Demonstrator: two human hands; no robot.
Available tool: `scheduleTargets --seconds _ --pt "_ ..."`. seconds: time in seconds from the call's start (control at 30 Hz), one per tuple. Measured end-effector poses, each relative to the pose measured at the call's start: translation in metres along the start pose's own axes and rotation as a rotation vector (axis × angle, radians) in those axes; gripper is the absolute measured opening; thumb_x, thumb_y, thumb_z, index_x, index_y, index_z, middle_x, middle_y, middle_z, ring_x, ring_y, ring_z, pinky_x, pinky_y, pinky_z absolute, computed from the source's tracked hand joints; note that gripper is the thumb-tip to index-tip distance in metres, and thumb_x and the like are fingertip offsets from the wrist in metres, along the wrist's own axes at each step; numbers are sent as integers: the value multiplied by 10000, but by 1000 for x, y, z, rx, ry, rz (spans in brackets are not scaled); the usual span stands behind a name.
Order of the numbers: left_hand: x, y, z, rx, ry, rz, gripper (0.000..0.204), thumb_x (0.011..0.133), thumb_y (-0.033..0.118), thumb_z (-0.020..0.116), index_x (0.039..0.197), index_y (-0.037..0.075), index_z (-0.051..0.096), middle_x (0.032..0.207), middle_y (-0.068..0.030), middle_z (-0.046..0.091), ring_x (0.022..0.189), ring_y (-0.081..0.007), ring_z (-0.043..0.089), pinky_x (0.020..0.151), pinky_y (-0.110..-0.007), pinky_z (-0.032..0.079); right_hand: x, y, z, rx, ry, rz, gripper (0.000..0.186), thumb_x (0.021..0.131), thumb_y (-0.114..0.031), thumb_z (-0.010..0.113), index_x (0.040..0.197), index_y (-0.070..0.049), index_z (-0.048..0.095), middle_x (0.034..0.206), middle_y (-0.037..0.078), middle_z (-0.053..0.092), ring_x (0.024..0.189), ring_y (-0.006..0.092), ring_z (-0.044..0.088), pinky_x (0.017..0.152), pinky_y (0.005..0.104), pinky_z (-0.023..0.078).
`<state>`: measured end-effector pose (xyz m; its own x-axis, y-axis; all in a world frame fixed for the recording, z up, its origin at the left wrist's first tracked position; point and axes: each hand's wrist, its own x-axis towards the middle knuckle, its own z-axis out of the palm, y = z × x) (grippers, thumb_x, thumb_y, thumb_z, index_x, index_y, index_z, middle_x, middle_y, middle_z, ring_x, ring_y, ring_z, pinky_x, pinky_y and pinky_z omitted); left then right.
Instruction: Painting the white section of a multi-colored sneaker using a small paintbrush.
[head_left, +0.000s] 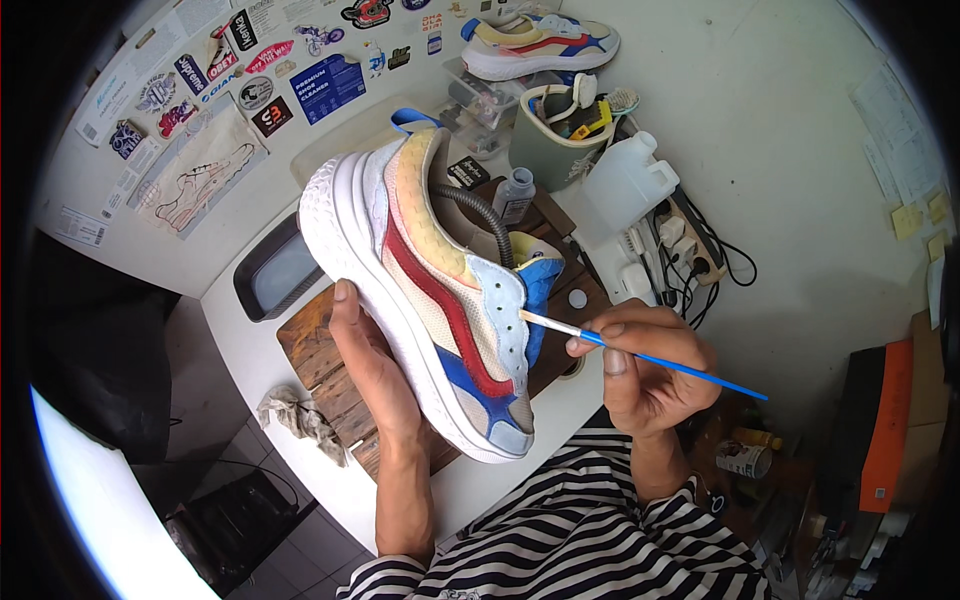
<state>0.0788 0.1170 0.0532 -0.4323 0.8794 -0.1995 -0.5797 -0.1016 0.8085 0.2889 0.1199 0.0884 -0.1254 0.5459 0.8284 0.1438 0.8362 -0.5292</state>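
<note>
A multicoloured sneaker [430,290] with a thick white sole is held up over the table, its toe toward me and its side facing up. My left hand [375,375] grips it along the sole, thumb on the sole's edge and the other fingers hidden beneath. Between the fingers of my right hand [655,365] is a thin blue paintbrush [680,370]. Its bristle tip touches, or nearly touches, the light blue eyelet panel [500,305], which has no lace in it. Inside the shoe's opening runs a grey flexible tube [480,208].
A wooden board [320,345] lies on the white table [240,345] with a crumpled rag [300,420] and dark tray [275,275]. Behind are a small bottle [515,195], white jug [625,185], green bin [555,145], power strip [695,240] with cables, and another sneaker [540,48].
</note>
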Motion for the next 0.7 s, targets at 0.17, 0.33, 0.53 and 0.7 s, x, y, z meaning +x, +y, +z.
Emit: scheduleTargets --seconds 0.17,0.33,0.53,0.7 --pt "-1 1 2 1 2 5 749 1026 586 515 1437 -40 509 1298 -135 659 1135 -191 658 1037 -324 504 3 -4 -3 -48 -47 -2 123 998 29 588 1111 68 562 905 209 691 719 234 725 667 337 619" --pt "-2 1 2 7 -9 10 675 1062 574 446 1396 -6 532 1293 -149 638 1193 -196 609 1087 -352 448 4 -2 0 -83 -43 -7 118 1006 25 582 1115 66 563 911 211 689 716 232 724 668 336 620" --pt "-3 2 3 -3 -28 -6 664 1064 562 449 1390 -8 546 1296 -149 636 1198 -192 604 1083 -353 449 7 -4 0 -101 -35 -12 114 1007 24 582 1111 64 561 906 215 682 697 228 719 651 333 617" --pt "0 -2 1 -41 -2 7 677 1046 553 496 1414 -15 524 1295 -137 647 1169 -189 629 1058 -337 481 0 -9 -5 49 25 8 181 889 86 686 1062 88 631 952 219 726 772 236 759 667 298 636"
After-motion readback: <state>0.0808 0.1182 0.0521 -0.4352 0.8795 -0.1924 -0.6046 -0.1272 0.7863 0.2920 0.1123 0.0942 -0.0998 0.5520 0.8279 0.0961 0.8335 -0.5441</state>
